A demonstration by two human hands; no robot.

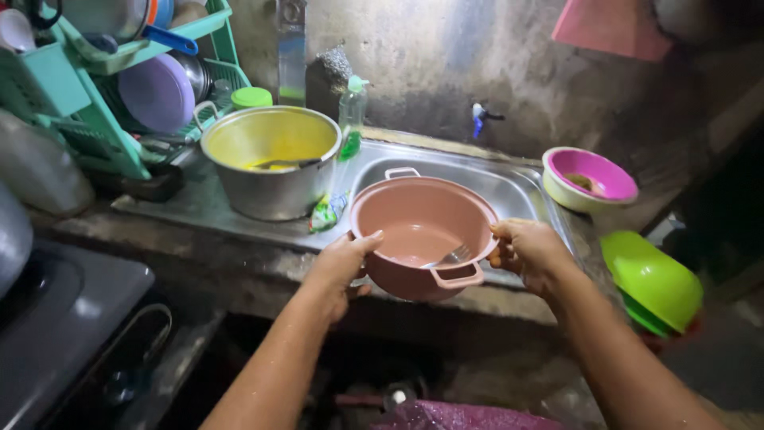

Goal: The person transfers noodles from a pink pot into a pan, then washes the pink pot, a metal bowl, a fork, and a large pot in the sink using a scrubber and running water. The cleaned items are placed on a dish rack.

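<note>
Tilting toward the camera, pink pot [422,231] between left hand [341,267] and right hand [529,251].

Setting: a home kitchen, washing-up corner. We note a steel sink [509,187] set in a worn concrete counter [239,247], a tap [481,118] on the stained wall, a green dish rack [95,103] stacked with plates, a large metal pot [270,171], a bottle of dish soap [351,115], and plastic bowls [589,179]

Your head camera looks steeply down and forward, close over the sink [509,187], facing the wall [477,56]
</note>
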